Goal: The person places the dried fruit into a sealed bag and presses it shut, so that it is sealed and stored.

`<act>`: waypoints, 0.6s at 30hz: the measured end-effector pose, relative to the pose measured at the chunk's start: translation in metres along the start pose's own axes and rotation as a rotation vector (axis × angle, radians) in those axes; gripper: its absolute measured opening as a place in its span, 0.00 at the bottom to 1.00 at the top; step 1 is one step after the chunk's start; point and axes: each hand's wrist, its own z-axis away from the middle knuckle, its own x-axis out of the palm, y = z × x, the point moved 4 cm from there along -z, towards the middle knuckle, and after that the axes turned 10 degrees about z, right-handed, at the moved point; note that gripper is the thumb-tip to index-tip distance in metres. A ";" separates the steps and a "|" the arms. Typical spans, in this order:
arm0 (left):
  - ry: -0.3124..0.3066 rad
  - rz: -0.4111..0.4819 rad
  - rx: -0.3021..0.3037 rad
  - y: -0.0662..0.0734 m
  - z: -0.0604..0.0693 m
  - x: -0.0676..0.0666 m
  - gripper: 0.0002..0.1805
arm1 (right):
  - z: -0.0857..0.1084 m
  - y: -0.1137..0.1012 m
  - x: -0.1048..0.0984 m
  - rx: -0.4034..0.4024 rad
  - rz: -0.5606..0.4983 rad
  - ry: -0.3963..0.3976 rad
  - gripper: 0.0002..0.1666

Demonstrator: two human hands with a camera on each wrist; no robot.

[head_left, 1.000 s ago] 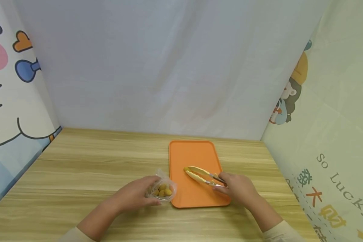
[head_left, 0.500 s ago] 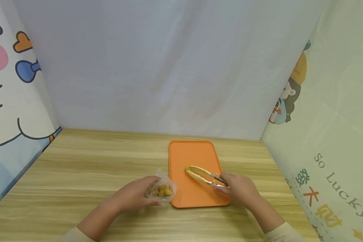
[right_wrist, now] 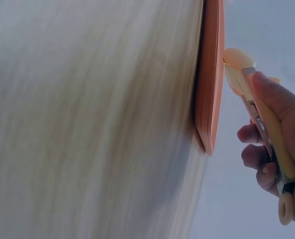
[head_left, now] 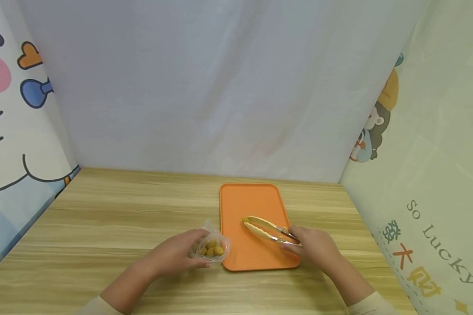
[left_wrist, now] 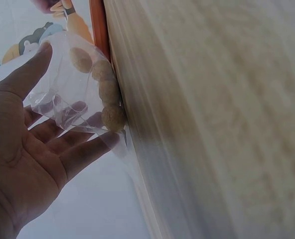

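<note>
My left hand (head_left: 179, 251) holds a clear plastic bag (head_left: 224, 243), thumb on one side and fingers on the other. Several yellow-brown, nut-like oval pieces (head_left: 213, 250) lie inside it; the left wrist view shows them gathered low in the clear bag (left_wrist: 63, 84), next to the table top. My right hand (head_left: 315, 247) grips a pair of metal tongs (head_left: 277, 229) with cream-coloured tips over an orange tray (head_left: 256, 197). One similar oval piece (head_left: 245, 220) sits at the tips of the tongs. Whether both tips touch it I cannot tell.
The wood-grain table (head_left: 142, 197) runs back to a pale grey curtain (head_left: 205, 96). Printed cloths hang at the left (head_left: 27, 131) and right (head_left: 429, 153) sides. The bag's mouth stands beside the tray's left edge.
The tongs and the piece at their tips have shifted very slightly to the right, along with my right hand. My left hand and the bag have stayed in place.
</note>
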 end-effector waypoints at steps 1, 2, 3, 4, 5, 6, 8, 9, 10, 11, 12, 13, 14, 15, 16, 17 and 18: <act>0.002 0.000 -0.001 0.000 0.000 0.000 0.40 | 0.000 0.000 0.000 -0.002 -0.002 0.005 0.23; 0.003 0.000 -0.001 0.000 0.000 0.000 0.40 | 0.001 0.000 -0.001 -0.005 -0.003 0.010 0.23; 0.003 0.001 -0.001 0.000 0.000 0.000 0.40 | 0.001 0.000 -0.001 -0.007 -0.004 0.011 0.23; 0.003 0.002 -0.002 0.000 0.000 0.000 0.40 | 0.001 0.000 -0.001 -0.010 -0.003 0.013 0.23; 0.004 0.003 -0.003 0.000 0.000 0.001 0.40 | 0.002 0.000 -0.001 -0.010 -0.002 0.011 0.23; 0.003 0.004 -0.004 0.000 0.000 0.001 0.40 | 0.002 0.000 -0.001 -0.014 -0.001 0.013 0.23; 0.001 0.004 -0.006 0.000 0.000 0.001 0.39 | 0.003 0.000 -0.001 -0.021 0.005 0.019 0.23; -0.001 0.004 -0.007 0.000 0.000 0.001 0.39 | 0.003 0.000 -0.001 -0.024 0.006 0.024 0.23; -0.002 0.006 -0.007 0.000 0.000 0.001 0.39 | 0.004 0.000 -0.002 -0.028 0.006 0.031 0.23; -0.002 0.006 -0.007 0.001 0.000 0.001 0.39 | 0.004 0.000 -0.002 -0.031 0.007 0.037 0.23; -0.001 0.007 -0.006 0.001 0.000 0.000 0.39 | 0.004 0.000 -0.003 -0.036 0.009 0.045 0.24; -0.002 0.008 -0.006 0.001 0.000 0.000 0.39 | 0.005 0.000 -0.003 -0.040 0.012 0.053 0.24; -0.001 0.009 -0.004 0.001 0.000 0.000 0.39 | 0.005 -0.001 -0.003 -0.045 0.013 0.063 0.24; -0.002 0.009 -0.004 0.001 0.000 0.000 0.39 | 0.005 -0.001 -0.003 -0.052 0.017 0.075 0.24; -0.002 0.008 -0.004 0.001 0.000 0.000 0.39 | 0.006 -0.001 -0.003 -0.058 0.022 0.085 0.25; -0.003 0.008 -0.004 0.001 0.000 0.000 0.39 | 0.006 -0.001 -0.003 -0.064 0.027 0.096 0.25; -0.003 0.008 -0.004 0.001 0.000 0.000 0.39 | 0.006 0.000 -0.003 -0.070 0.032 0.107 0.25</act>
